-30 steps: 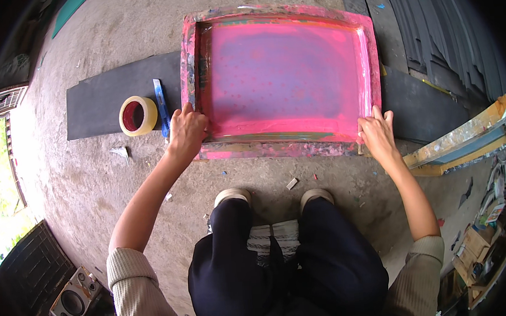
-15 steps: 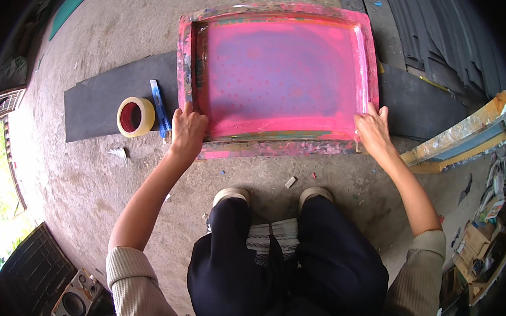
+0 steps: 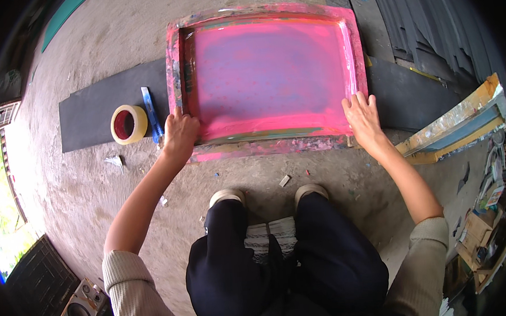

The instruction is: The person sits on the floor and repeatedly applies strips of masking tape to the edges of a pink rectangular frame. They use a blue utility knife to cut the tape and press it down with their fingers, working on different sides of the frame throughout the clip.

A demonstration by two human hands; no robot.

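Note:
A screen printing frame (image 3: pixel 275 147) lies in front of me, its wooden sides smeared with pink and dark paint. Its mesh (image 3: pixel 265 76) is purple in the middle and bright pink around the edges. My left hand (image 3: pixel 180 138) is closed around the near left corner, fingers curled over the side. At the near right corner my right hand (image 3: pixel 363 119) grips the frame the same way. Just left of my left hand are a blue utility knife (image 3: pixel 150 113) and a roll of clear tape (image 3: pixel 129 124). Whatever lies directly beneath the frame is hidden.
Black sheets stick out left (image 3: pixel 99 103) and right (image 3: pixel 411 99) of the frame. Another wooden screen frame (image 3: pixel 454 128) leans at the right. Dark hanging sheeting (image 3: pixel 430 25) fills the far right. A speaker (image 3: pixel 80 312) stands lower left, and small scraps litter the concrete floor (image 3: pixel 134 200).
The view has shifted slightly, so most things appear a little further left. Both hands keep hold of the frame's near corners. The small spots on the mesh look fainter now.

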